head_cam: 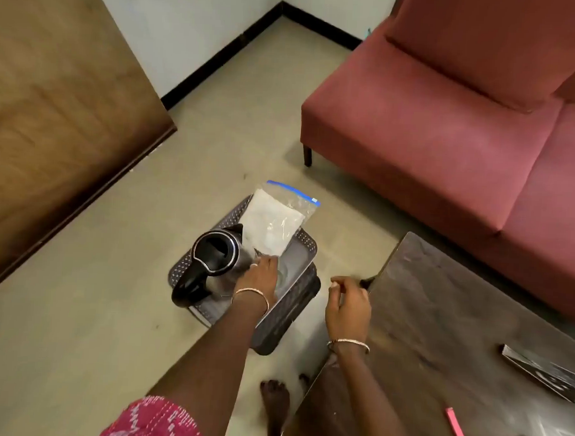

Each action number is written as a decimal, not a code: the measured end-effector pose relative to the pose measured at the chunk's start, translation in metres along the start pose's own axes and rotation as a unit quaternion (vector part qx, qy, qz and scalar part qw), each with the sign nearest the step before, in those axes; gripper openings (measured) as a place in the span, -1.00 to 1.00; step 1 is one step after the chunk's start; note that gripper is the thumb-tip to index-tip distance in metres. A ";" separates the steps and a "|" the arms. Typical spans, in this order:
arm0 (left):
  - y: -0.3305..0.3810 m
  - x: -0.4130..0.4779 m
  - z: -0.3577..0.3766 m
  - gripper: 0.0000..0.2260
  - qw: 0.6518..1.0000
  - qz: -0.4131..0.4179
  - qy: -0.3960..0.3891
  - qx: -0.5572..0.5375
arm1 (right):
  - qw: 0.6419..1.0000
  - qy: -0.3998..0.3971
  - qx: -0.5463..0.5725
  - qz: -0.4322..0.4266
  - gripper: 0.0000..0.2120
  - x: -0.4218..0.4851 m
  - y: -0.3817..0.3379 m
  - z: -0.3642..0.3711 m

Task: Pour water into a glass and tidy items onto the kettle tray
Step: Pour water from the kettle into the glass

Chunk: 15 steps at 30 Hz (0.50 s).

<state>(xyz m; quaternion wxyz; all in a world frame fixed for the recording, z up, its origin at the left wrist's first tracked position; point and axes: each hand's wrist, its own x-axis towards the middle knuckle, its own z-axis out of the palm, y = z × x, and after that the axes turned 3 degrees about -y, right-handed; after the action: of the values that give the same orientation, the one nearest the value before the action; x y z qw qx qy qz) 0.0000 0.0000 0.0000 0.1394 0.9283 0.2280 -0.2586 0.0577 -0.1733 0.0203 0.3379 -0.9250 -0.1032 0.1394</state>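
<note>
Nearest me, a pink strip (457, 427) lies on the dark table (439, 323). The right hand (350, 306) hovers by the table's corner, fingers loosely curled, holding nothing. The left hand (259, 276) reaches into the grey kettle tray (306, 251), low beside the table. Its fingertips are at the zip bag's (272, 222) lower corner, just above a clear glass (282, 273); I cannot tell if they pinch it. The kettle (217, 251) stands just beside the hand. The bag overhangs the far rim, so I'd slide it inward gently, keeping the wrist off the glass.
</note>
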 end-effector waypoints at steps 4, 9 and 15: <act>0.001 0.032 0.013 -0.46 0.991 0.013 -0.015 0.129 | 0.999 0.006 0.023 0.023 -0.86 0.013 0.004 0.014; -0.001 0.054 0.020 -0.61 0.975 0.017 -0.021 0.219 | 0.998 0.017 0.056 0.018 -0.85 0.018 0.010 0.022; -0.006 0.046 0.005 -0.64 0.977 0.075 -0.012 0.201 | 0.998 0.024 0.051 0.033 -0.85 0.011 0.010 0.014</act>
<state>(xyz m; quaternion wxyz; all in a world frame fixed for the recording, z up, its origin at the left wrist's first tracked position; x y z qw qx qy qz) 0.0303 0.0193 -0.0295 -0.0280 0.9487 0.0999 -0.2988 0.0638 -0.1692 0.0012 0.3822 -0.9127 -0.0574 0.1330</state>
